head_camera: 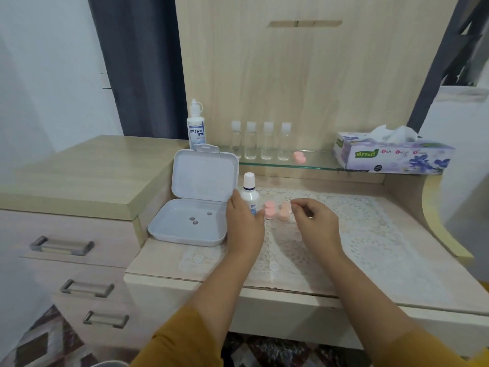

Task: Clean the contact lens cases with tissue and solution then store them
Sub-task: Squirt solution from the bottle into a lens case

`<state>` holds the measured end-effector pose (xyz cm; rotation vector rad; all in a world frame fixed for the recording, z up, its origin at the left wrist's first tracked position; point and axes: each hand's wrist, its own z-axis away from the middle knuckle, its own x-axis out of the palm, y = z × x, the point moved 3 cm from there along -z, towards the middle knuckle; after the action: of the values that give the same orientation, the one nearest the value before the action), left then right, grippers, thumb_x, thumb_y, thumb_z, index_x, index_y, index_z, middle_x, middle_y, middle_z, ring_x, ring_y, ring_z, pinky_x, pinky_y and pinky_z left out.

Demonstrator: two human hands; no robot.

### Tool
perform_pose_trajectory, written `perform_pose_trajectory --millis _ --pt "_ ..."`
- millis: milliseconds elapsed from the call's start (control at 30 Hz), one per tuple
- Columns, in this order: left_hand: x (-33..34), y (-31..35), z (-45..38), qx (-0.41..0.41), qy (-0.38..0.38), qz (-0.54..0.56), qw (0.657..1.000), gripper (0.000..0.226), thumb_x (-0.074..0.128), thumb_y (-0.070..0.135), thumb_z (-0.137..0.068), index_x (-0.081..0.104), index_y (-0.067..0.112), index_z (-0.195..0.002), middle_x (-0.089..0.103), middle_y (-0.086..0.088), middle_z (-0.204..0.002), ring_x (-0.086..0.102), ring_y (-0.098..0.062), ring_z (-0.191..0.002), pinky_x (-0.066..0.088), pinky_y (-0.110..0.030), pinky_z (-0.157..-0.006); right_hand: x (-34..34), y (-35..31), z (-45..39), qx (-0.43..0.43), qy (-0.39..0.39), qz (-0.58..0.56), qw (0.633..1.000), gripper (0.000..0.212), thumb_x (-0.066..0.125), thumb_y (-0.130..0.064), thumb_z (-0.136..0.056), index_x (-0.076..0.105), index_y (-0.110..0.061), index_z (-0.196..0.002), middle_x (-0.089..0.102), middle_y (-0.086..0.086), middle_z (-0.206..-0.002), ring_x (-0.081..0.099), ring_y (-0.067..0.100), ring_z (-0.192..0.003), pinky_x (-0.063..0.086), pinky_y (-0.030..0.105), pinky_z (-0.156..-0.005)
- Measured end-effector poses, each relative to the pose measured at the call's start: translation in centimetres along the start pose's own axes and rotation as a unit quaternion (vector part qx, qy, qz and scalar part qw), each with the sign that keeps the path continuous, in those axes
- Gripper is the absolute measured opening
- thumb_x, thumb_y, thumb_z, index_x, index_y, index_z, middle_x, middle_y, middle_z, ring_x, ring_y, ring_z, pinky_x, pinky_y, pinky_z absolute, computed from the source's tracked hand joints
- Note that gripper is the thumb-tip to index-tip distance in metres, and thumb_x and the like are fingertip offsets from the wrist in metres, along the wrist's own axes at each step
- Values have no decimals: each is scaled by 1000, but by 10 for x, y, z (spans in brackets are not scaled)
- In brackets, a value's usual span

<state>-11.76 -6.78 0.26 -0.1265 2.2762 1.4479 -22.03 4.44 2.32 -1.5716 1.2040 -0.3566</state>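
Your left hand (244,221) grips the small solution bottle (249,193) to steady it, while your right hand (315,221), fingers curled, seemingly empty, nears the lens cases (277,211).

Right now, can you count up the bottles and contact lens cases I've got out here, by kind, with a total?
Small clear bottles on the glass shelf: 4
White solution bottles: 2, Dream Eye bottle, small white bottle gripped by the left hand
Contact lens cases: 3, pink, peach, pink on the shelf
Total: 9
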Motion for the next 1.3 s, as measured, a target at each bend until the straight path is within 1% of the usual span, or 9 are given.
perform_pose_trajectory --millis 100,333,500,600,733,800,900,1000,1300 --pt "-2 0 -1 3 -3 3 1000 53 65 12 -88 38 11 -134 53 -7 -125 53 -23 -111 46 -34 -90 14 -16 -9 -14 -30 -26 999 11 65 -22 -89 70 -25 -99 67 -11 -96 58 -1 -87 41 9 -75" --pt "-9 1 3 -4 -8 61 998 32 61 15 -91 47 18 -120 56 6 -106 53 -12 -94 39 -23 -77 54 -53 -32 -22 -80 -12 996 39 79 -40 -75 62 -22 -105 58 -5 -99 55 4 -82 40 13 -62" --pt "-6 -6 3 -17 -16 116 993 37 70 18 -84 53 23 -116 60 9 -102 58 -11 -96 48 -28 -82 58 -57 -43 -14 -98 -41 994 19 77 -28 -79 60 -21 -83 60 -7 -80 54 5 -69 39 9 -57" --pt "-5 -7 3 -18 -22 124 992 39 71 18 -83 55 22 -118 62 9 -101 58 -11 -94 47 -25 -79 57 -57 -44 0 -129 -70 989 11 73 -19 -83 67 -16 -92 68 2 -87 60 6 -72 45 13 -64" --pt "-6 -6 3 -13 -26 140 990 35 69 14 -83 57 25 -114 62 9 -97 59 -12 -91 47 -25 -77 51 -54 -46 -5 -161 -83 983 23 66 -14 -90 67 -14 -112 70 2 -97 65 4 -86 46 16 -77" --pt "-6 -6 3 -7 -23 139 990 33 68 13 -84 57 25 -113 62 9 -96 59 -12 -91 49 -28 -78 49 -54 -44 -15 -180 -83 980 32 64 -18 -91 60 -17 -123 66 -5 -101 62 -5 -87 43 9 -76" --pt "-5 -6 3 -9 -22 138 990 34 69 14 -84 56 24 -113 63 10 -97 59 -12 -93 50 -30 -81 47 -51 -42 -17 -144 -87 986 55 77 -27 -80 51 -25 -128 56 -6 -99 54 3 -88 41 14 -76" --pt "-6 -5 4 -5 -18 147 989 32 68 12 -83 57 24 -111 62 9 -95 58 -10 -89 46 -26 -76 43 -51 -42 -24 -117 -110 987 49 75 -19 -81 52 -24 -124 61 -7 -87 56 7 -88 39 18 -78" --pt "-7 -2 4 10 -23 156 988 36 68 10 -84 57 26 -114 61 11 -99 58 -6 -93 47 -22 -80 40 -54 -47 -15 -130 -109 985 46 75 -11 -81 55 -21 -122 64 -3 -88 58 0 -82 42 10 -71"
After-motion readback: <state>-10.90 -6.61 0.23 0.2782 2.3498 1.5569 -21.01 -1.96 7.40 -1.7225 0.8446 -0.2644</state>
